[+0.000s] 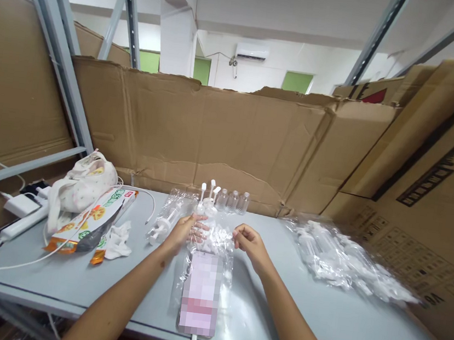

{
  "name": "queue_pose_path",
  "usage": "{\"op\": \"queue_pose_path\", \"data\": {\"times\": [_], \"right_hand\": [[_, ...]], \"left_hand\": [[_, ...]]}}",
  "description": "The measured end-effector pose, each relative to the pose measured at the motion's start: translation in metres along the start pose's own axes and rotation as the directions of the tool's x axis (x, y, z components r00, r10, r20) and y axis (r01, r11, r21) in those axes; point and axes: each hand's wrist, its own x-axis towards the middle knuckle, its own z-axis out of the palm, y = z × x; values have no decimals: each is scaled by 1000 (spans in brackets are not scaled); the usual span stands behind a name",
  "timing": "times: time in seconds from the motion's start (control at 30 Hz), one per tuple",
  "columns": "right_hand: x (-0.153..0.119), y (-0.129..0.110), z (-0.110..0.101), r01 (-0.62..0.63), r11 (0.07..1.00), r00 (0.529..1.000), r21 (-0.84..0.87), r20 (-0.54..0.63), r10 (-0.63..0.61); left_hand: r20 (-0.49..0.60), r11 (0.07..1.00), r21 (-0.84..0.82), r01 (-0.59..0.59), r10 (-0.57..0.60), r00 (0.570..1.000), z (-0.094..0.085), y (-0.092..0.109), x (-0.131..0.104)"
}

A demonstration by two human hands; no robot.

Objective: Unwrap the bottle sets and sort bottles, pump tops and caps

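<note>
My left hand (189, 232) reaches over the left side of a clear plastic bag (215, 237) of small white parts, its fingers spread apart. At the bag's right edge is my right hand (249, 243), its fingers curled together in a pinch; whatever they hold is too small to make out. Several white long-stemmed pieces (212, 188) stand upright just behind the bag. Beside them, clear small bottles (232, 200) are lined up in a row. A phone (201, 293) with a blurred screen lies in front of the bag, partly over clear plastic, a cable at its lower end.
Wrapped syringe-like items (166, 219) lie left of the hands. A snack package (90, 219), crumpled tissue (119, 240), white cloth bag (84, 183) and power strip (24, 225) sit farther left. Bagged white parts (336, 255) lie right. Cardboard (223, 131) walls the table (145, 298).
</note>
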Motion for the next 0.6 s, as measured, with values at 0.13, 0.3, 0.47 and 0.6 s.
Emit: {"op": "queue_pose_path", "data": {"times": [0.13, 0.3, 0.47, 0.6], "right_hand": [[1, -1, -1, -28, 999, 999, 34, 18, 28], [1, -1, 0, -35, 994, 997, 106, -68, 43], [1, 1, 1, -45, 995, 995, 94, -80, 52], [3, 4, 2, -7, 997, 996, 81, -90, 14]], "left_hand": [[-18, 999, 28, -34, 35, 999, 1, -3, 1], [70, 996, 83, -37, 31, 997, 6, -1, -4], [-2, 980, 130, -151, 153, 988, 7, 3, -6], [-38, 966, 142, -215, 222, 974, 2, 2, -2]]}}
